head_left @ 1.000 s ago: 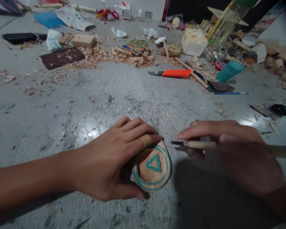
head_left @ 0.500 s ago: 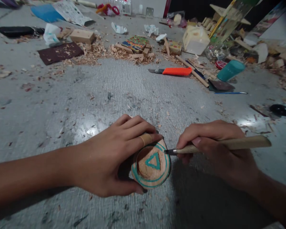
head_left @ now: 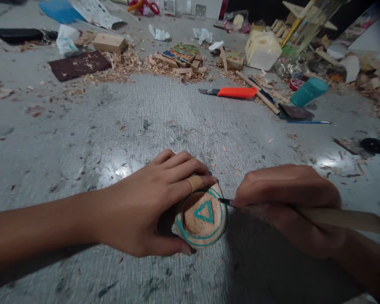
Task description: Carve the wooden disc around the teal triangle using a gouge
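Note:
A round, flat piece of wood [head_left: 203, 214] with one pointed corner lies on the table, its middle hollowed out. Teal rings run around its rim, and a teal triangle stands in the hollow. My left hand [head_left: 152, 204], with a tan band on one finger, is curled around the left side of the wood and holds it down. In my right hand [head_left: 288, 202] is a carving chisel [head_left: 345, 219] with a pale wooden handle. Its small dark blade touches or hovers just over the ringed right rim; I cannot tell which.
A red-handled knife [head_left: 236, 92] lies beyond my hands. Farther back are wood shavings [head_left: 129, 69], a wood block [head_left: 109, 43], brown sandpaper [head_left: 79, 65] and a teal cup [head_left: 309, 91]. A black oval object [head_left: 375, 146] sits at the right.
The chisel's handle end has swung down and to the right as my right hand turned, while its tip stays near the same rim spot. My left hand and the wood hold their place.

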Available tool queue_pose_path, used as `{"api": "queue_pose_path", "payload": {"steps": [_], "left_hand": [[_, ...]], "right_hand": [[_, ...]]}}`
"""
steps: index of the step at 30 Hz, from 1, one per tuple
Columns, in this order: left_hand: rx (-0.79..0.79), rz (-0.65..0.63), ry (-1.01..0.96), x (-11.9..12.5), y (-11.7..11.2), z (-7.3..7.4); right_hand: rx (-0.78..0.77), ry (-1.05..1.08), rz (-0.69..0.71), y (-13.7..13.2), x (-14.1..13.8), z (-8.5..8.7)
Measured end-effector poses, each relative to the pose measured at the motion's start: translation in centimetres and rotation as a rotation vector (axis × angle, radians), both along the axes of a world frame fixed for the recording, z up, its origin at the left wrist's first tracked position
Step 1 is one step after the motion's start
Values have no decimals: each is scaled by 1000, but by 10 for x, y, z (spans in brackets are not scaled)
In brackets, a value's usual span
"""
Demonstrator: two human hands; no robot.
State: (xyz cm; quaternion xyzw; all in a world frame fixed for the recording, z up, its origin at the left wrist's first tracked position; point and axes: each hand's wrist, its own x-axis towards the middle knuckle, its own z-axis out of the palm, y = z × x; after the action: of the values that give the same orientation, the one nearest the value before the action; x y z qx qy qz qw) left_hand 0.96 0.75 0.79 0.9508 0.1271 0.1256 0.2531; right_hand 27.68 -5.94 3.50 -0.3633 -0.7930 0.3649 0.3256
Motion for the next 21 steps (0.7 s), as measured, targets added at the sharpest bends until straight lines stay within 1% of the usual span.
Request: {"api": "queue_pose_path", "payload": {"steps": [4,6,8,11,13,15,18,21], "left_hand": [[-5,-20,-6,0,0,0],[-8,-21,-3,0,0,0],[-14,-16,-3,0,0,1],[-28,-21,-24,0,1,1],[-32,-34,-42,-1,2,-1],[-33,-43,-44,-2,3,-2],[-29,-40,-32,-3,3,-2],[-33,-40,-25,-3,3,-1]], "right_hand": [[-73,57,-24,3,2,-2],[-93,70,-5,5,3,-2],[-51,57,52,8,4,-2],[45,14,200,13,4,-2],[47,6,252,16,2,-4],[-1,17,239,18,0,-6],[-72,42,158,17,-1,-8],[-42,129,57,13,0,-7]]}}
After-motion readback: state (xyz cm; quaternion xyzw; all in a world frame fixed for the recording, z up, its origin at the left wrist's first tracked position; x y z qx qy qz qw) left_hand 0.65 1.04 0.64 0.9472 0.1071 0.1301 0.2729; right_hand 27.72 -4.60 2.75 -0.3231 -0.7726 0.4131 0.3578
